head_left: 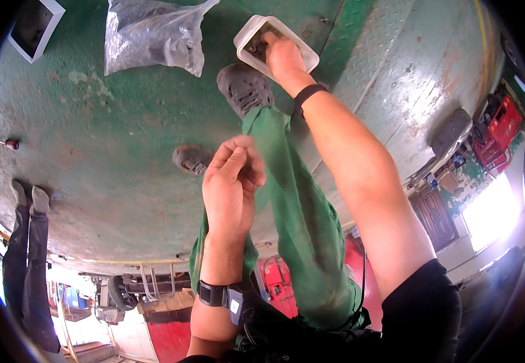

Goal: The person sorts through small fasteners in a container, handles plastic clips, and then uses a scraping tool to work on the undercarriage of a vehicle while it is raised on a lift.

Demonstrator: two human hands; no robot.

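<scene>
My right hand (285, 58) reaches into a white rectangular plastic tub (306, 55) on the green floor. Its fingers bend down among small dark pieces (254, 47), perhaps metal hardware; the fingertips are hidden there. A dark band circles that wrist. My left hand (232, 184) is raised over my lap, palm turned inward. Its fingers curl with the thumb drawn against them, and anything held between them is too small or hidden to name. A black strap device sits on the left forearm.
A clear plastic bag (153, 39) lies left of the tub, with a white-rimmed box (35, 30) farther left. A small red-and-dark tool (11, 144) rests on the floor. Another person's legs (32, 260) are at the left. Red equipment (497, 136) and a tyre (451, 130) stand right.
</scene>
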